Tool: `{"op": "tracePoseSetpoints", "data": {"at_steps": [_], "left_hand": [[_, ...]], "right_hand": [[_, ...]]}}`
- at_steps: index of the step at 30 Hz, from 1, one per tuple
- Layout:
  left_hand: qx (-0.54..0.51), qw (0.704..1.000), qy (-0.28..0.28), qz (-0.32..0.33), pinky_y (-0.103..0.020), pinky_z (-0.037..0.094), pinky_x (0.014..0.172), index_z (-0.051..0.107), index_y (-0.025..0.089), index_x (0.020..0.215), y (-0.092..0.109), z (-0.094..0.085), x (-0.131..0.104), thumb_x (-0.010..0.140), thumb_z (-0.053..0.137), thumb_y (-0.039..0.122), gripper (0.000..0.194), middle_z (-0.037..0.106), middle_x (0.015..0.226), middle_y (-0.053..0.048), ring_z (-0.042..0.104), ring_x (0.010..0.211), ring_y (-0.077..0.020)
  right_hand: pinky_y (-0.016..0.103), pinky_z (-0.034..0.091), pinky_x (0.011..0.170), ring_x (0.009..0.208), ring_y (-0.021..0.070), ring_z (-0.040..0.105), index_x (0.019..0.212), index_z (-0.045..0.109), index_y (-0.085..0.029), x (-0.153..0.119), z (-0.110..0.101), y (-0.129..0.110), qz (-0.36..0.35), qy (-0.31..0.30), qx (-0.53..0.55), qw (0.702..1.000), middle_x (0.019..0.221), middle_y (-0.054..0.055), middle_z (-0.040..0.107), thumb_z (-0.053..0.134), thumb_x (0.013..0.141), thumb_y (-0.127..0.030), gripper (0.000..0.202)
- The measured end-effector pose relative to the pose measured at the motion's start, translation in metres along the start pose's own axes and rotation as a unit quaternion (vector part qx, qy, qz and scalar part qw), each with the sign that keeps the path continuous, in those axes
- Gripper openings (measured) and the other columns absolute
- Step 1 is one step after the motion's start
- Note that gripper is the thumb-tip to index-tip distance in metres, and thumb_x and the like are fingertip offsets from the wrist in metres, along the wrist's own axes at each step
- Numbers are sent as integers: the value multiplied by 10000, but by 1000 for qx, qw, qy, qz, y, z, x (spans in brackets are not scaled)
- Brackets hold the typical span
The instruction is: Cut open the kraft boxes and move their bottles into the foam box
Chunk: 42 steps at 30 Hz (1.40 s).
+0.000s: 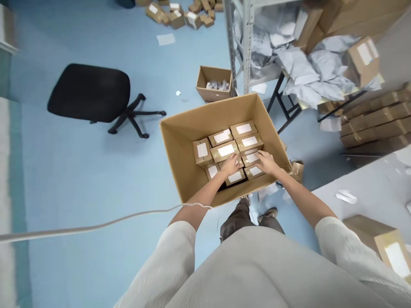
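Note:
A large open carton holds several small taped brown boxes with white labels. My left hand reaches over the carton's near side, its fingers spread on a small box that it partly covers. To its right, my right hand has its fingers apart at the right end of a labelled box. That box lies between my two hands, among the others. Another small box stands at the left of the group. Neither hand lifts anything; the undersides of my fingers are hidden.
A white cord crosses to the carton's near edge. Left is a black chair. Beyond the carton are a smaller carton and a metal rack. Grey parcels lie on a table; stacked cartons stand right.

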<state>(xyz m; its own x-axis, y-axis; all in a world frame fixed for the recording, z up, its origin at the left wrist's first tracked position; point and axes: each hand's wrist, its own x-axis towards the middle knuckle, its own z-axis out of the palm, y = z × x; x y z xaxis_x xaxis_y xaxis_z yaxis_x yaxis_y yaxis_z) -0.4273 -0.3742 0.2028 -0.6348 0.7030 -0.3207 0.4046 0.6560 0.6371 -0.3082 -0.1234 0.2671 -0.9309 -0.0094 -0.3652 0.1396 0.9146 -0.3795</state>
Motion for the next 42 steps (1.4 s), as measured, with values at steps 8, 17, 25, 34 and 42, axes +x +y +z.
{"op": "tracePoseSetpoints", "data": {"at_steps": [8,17,25,34,42], "left_hand": [[34,988,-13,-149,-557,359,1344,446,199,1677,-138,22,20,1011,640,314,703,399,1774,-186,348,1670,-370],[94,984,-43,-144,-611,37,1415,390,125,1683,-227,58,85,843,860,395,1000,96,1867,-259,45,1754,-408],[74,988,-19,-134,-730,-110,1357,509,144,1549,-253,81,126,735,899,342,924,-43,1882,-218,-143,1734,-453],[50,991,17,-120,-836,-47,1329,573,201,1420,-217,61,98,666,982,268,861,151,1864,-220,36,1715,-538],[128,987,21,-99,-805,17,1352,634,185,1331,-150,4,32,636,983,215,778,226,1840,-238,135,1700,-535]], "right_hand": [[606,354,1258,1585,429,382,1689,448,-222,164,107,-29,-23,-110,-53,992,1793,193,359,712,984,-383,770],[641,217,1331,1676,443,230,1719,359,-175,243,184,-5,-40,-146,-101,983,1848,234,200,803,922,-424,946],[681,179,1336,1680,465,190,1734,329,-157,265,213,7,-34,-146,-88,985,1861,235,124,774,943,-455,956],[757,106,1336,1711,514,48,1814,65,-207,248,189,2,-56,-110,-62,990,1881,213,-15,841,886,-528,1252],[814,3,1307,1719,518,-19,1817,148,-250,219,115,-42,-94,-91,-77,988,1880,218,16,966,729,-444,1375]]}}
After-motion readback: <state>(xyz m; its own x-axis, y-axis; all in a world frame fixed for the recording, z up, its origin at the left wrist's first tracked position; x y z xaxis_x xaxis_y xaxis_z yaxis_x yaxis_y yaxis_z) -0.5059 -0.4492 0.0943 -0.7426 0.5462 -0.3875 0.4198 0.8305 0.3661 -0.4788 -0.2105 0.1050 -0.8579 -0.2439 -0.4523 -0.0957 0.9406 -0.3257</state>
